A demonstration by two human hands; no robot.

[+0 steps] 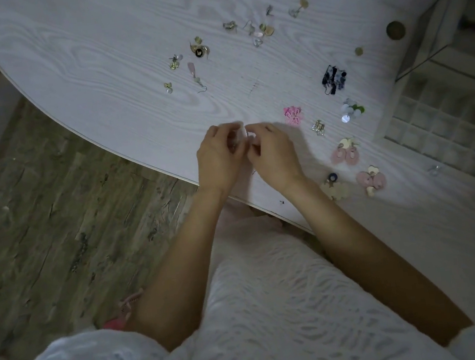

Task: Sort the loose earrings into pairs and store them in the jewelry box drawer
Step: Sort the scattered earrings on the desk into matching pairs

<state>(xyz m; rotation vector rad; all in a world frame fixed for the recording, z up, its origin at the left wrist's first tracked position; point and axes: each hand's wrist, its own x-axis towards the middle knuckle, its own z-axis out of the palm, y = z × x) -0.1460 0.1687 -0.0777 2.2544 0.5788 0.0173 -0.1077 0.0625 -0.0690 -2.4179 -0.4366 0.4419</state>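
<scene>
Grip: both hands meet at the near table edge, left hand [221, 159] and right hand [273, 154], fingertips curled toward one another and pinching something small and pale between them; judged to be an earring, though its form cannot be made out.
Held item: sits between the two sets of fingertips, over the table [96, 77], right at its curved edge.
Sorted groups: pink flower earrings [293, 115], a pink round pair [345, 153], another pink pair [372, 180], dark tassel earrings [334, 78] and a sequin cluster [351, 112] lie to the right, near the jewelry box [450, 133].
Unsorted: small gold and pearl earrings [198, 50] lie scattered farther back, well apart from the hands.
Risk, drop: the pinch is over the table edge; a slip would likely send the piece to the lap or wooden floor [37, 206].
Risk, mixing: the right forearm passes close by the near pairs and could sweep them apart.
Risk, mismatch: dim light makes small pieces easy to confuse.
Hidden: the held piece is masked by fingers.
Cut off: the box runs out of view at right; whether its gridded part is the drawer cannot be told.
</scene>
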